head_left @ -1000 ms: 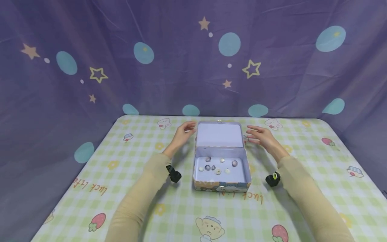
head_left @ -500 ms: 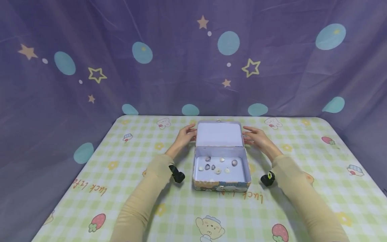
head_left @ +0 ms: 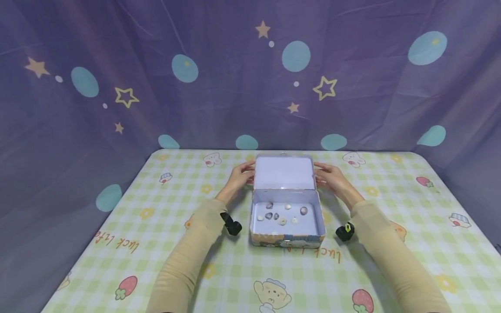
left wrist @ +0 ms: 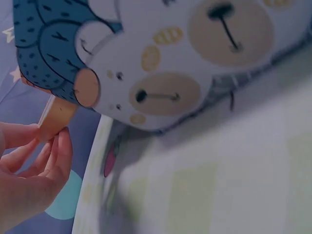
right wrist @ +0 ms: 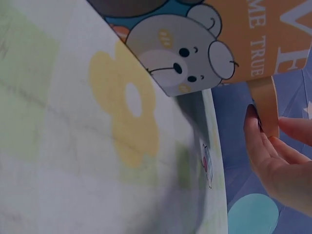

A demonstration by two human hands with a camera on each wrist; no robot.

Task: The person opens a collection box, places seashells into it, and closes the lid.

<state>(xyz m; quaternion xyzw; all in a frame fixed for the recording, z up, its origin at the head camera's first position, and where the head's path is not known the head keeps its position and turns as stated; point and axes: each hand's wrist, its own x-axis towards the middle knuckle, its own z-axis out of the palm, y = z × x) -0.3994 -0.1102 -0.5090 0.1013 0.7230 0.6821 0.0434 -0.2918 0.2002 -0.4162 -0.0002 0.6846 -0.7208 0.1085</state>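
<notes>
A hinged tin box (head_left: 270, 239) stands on the table in the head view, its lid (head_left: 284, 173) tilted back. Several small shells, among them a purplish one (head_left: 303, 211) and a pale one (head_left: 282, 221), lie scattered on its floor. At the lid's left edge, my left hand (head_left: 239, 177) pinches the rim; the left wrist view shows thumb and fingertips on the lid's orange side (left wrist: 59, 117). My right hand (head_left: 333, 179) grips the opposite edge, thumb and fingers meeting on the orange rim (right wrist: 265, 105) in the right wrist view. Bear faces are printed on the box's outer sides.
A green-and-white checked tablecloth (head_left: 219, 282) with cartoon prints covers the table. Behind it hangs a purple curtain (head_left: 235, 100) patterned with stars and blue ovals. Black wrist cameras (head_left: 345, 231) sit beneath both sleeves.
Both hands have moved inward from beside the lid and taken hold of its side edges. The lid has tilted up very slightly. The box and shells have stayed in place.
</notes>
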